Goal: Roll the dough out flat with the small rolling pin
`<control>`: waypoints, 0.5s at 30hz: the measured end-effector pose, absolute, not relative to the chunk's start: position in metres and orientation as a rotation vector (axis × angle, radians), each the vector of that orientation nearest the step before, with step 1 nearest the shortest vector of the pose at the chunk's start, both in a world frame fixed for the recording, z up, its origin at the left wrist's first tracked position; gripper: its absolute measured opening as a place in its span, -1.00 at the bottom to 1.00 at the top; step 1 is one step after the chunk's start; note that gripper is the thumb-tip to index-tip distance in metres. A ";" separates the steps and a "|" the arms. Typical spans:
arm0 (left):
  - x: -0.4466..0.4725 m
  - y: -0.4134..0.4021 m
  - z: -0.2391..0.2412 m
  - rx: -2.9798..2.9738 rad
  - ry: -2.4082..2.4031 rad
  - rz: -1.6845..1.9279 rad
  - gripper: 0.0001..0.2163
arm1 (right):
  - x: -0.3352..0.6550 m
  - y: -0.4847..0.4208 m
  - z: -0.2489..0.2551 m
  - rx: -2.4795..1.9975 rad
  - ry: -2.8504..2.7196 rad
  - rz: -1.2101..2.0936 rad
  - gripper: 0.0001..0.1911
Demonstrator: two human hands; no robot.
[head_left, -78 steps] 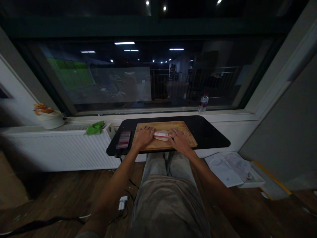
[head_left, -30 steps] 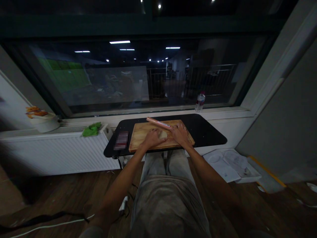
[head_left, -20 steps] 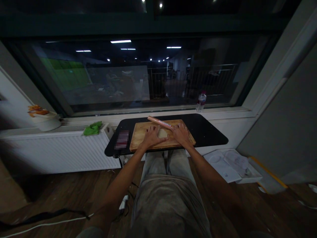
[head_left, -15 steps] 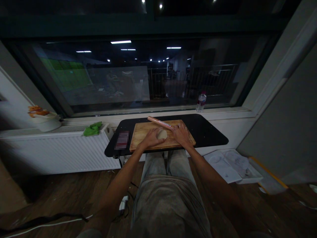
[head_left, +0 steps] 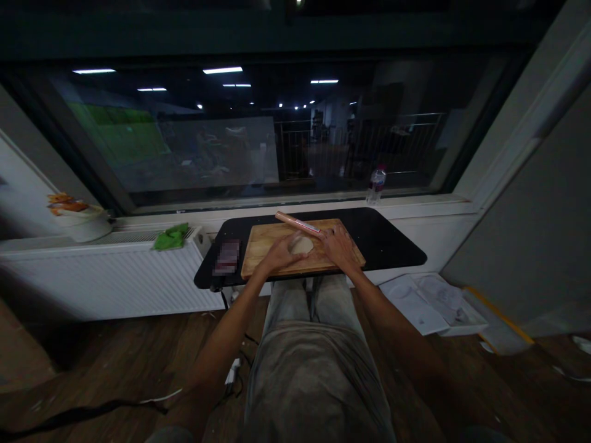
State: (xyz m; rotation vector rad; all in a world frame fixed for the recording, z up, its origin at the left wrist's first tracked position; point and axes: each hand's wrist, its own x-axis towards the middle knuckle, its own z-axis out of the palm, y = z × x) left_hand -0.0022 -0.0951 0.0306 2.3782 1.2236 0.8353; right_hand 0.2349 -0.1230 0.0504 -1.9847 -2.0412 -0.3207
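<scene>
indoors, black table [head_left: 392,237] under dark window [head_left: 258,135], wood floor [head_left: 115,357]

An office-like room at night: the wide far window [head_left: 277,141] mirrors ceiling strip lights [head_left: 222,70] (several rows), a white radiator [head_left: 101,274] stands left, with a wooden floor [head_left: 115,363] below.

The board [head_left: 263,249] is showing pale, matt wood with a fine grain. On it the dough [head_left: 301,245] is looking soft, smooth and dull. At the board's far edge the rolling pin [head_left: 298,223] is catching light on a smooth pinkish surface (wood or plastic, too dim to tell). Under the board the table [head_left: 392,243] is gleaming black and glossy. Left of the board a green cloth [head_left: 168,237] is lying crumpled and matt on the ribbed, white-painted radiator [head_left: 92,277]. Beyond the board's far right corner a bottle [head_left: 376,183] is shining as clear plastic.
</scene>
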 end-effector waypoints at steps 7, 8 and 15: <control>-0.002 -0.098 0.030 2.436 1.321 0.804 -0.22 | 0.235 -0.124 0.050 -1.965 -2.032 -0.357 -0.45; -0.001 -0.099 0.030 2.447 1.382 0.786 -0.21 | 0.235 -0.124 0.050 -1.966 -2.030 -0.358 -0.45; -0.004 -0.097 0.032 2.336 1.226 0.854 -0.30 | 0.236 -0.124 0.049 -1.948 -2.036 -0.354 -0.48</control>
